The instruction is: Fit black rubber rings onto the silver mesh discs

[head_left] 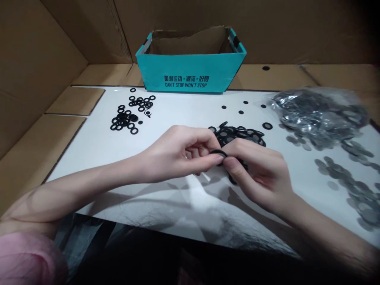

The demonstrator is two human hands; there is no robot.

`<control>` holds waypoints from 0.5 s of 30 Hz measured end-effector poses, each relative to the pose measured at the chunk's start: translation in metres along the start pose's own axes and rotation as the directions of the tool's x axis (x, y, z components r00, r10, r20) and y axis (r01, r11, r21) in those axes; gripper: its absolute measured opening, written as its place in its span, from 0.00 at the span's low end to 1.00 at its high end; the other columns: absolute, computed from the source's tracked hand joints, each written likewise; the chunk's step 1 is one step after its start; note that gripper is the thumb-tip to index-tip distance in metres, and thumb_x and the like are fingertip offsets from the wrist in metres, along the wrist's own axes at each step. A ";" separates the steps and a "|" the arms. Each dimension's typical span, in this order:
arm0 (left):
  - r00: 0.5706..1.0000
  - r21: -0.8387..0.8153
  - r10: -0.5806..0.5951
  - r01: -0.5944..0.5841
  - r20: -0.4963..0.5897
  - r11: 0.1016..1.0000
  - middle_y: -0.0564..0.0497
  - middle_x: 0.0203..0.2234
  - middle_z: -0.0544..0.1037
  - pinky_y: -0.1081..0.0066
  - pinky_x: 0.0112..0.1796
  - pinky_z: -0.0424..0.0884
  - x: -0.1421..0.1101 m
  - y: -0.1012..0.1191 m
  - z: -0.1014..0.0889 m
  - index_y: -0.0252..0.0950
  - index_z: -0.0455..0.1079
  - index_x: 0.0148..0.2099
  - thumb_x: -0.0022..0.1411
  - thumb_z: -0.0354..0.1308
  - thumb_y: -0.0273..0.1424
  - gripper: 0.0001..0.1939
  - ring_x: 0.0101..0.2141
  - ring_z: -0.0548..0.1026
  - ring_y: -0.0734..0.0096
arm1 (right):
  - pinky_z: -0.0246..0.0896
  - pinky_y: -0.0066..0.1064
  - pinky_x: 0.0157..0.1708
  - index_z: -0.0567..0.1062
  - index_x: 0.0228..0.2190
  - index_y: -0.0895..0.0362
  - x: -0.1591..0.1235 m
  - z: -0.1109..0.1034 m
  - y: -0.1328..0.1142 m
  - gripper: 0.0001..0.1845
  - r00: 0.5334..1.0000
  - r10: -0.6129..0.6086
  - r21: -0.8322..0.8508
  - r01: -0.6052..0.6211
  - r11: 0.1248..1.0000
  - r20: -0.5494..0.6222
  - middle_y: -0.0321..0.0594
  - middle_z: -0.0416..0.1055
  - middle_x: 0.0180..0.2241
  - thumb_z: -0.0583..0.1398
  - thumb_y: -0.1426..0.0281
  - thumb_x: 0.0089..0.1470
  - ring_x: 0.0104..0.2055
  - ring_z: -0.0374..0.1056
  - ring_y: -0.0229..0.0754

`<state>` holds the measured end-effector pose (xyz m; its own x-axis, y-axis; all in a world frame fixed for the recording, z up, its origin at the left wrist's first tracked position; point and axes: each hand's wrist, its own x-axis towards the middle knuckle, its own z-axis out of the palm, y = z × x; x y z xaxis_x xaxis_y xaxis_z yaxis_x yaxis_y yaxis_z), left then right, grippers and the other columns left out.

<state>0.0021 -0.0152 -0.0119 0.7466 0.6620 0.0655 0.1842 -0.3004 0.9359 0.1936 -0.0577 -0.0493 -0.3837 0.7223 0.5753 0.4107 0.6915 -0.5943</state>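
Note:
A black ring with a grey disc inside [219,152] is pinched between both hands, above the white tabletop. My left hand [190,150] grips its left side with thumb and forefinger, the other fingers curled. My right hand [258,170] holds the right edge with thumb and forefinger. Just behind the hands lies a pile of black-rimmed discs with grey centres [237,134], partly hidden by the fingers. Several loose black rings [130,114] form a heap farther left. Loose grey discs [347,182] spread over the right side of the table.
A turquoise cardboard box [190,71] stands at the back, open on top. The clear plastic bag [320,114] at the right holds many grey discs. Cardboard walls [59,35] surround the white tabletop [103,158]. A few small black discs [241,112] lie near the box.

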 end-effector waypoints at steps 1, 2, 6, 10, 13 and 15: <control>1.000 0.016 0.003 -0.003 0.006 1.000 0.55 0.21 0.71 0.83 0.24 0.66 0.000 0.001 -0.001 0.28 0.69 0.34 0.62 0.57 0.25 0.05 0.23 0.70 0.83 | 0.56 0.30 0.24 0.68 0.27 0.56 0.000 0.001 0.000 0.09 1.000 0.011 0.013 -0.011 1.000 -0.006 0.37 0.66 0.22 0.55 0.78 0.58 0.25 0.60 0.35; 1.000 0.028 0.001 -0.001 0.016 1.000 0.56 0.21 0.70 0.84 0.23 0.65 0.000 0.001 -0.002 0.28 0.69 0.34 0.62 0.57 0.25 0.05 0.23 0.69 0.84 | 0.56 0.30 0.24 0.68 0.27 0.56 -0.001 0.002 -0.001 0.09 1.000 0.025 0.032 -0.024 0.999 -0.017 0.37 0.66 0.22 0.55 0.78 0.58 0.25 0.60 0.35; 0.995 0.032 -0.045 0.042 0.088 0.999 0.57 0.21 0.68 0.86 0.23 0.63 0.000 0.004 -0.007 0.28 0.69 0.33 0.61 0.58 0.26 0.05 0.23 0.66 0.85 | 0.57 0.30 0.25 0.69 0.27 0.56 -0.003 0.009 -0.006 0.09 0.993 0.072 0.078 -0.065 0.995 -0.094 0.37 0.67 0.23 0.56 0.78 0.58 0.26 0.62 0.35; 0.983 0.064 -0.099 0.090 0.158 0.994 0.57 0.20 0.68 0.85 0.23 0.63 0.000 0.008 -0.011 0.28 0.68 0.31 0.58 0.58 0.23 0.03 0.23 0.65 0.85 | 0.57 0.32 0.26 0.69 0.27 0.56 -0.003 0.010 -0.007 0.08 0.998 0.039 0.044 -0.037 0.998 -0.047 0.37 0.68 0.23 0.56 0.78 0.58 0.26 0.63 0.36; 0.982 0.135 -0.102 0.080 0.161 0.988 0.58 0.19 0.67 0.84 0.23 0.63 -0.001 0.009 -0.012 0.28 0.69 0.31 0.55 0.58 0.20 0.02 0.22 0.65 0.84 | 0.57 0.33 0.27 0.70 0.28 0.56 -0.002 0.006 -0.005 0.08 0.998 -0.023 0.004 0.023 1.000 0.052 0.37 0.69 0.23 0.56 0.78 0.58 0.26 0.63 0.36; 0.987 0.170 -0.078 0.054 0.141 0.984 0.58 0.19 0.67 0.84 0.23 0.62 -0.002 0.008 -0.012 0.28 0.70 0.32 0.57 0.59 0.22 0.01 0.22 0.65 0.84 | 0.56 0.33 0.28 0.70 0.29 0.56 -0.001 0.004 -0.003 0.08 0.997 -0.036 -0.016 0.037 0.999 0.067 0.38 0.69 0.24 0.56 0.77 0.58 0.27 0.63 0.36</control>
<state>-0.0049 -0.0108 -0.0003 0.8126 0.5799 -0.0572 0.3298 -0.3767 0.8656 0.1896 -0.0601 -0.0504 -0.4532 0.6958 0.5572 0.4090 0.7177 -0.5636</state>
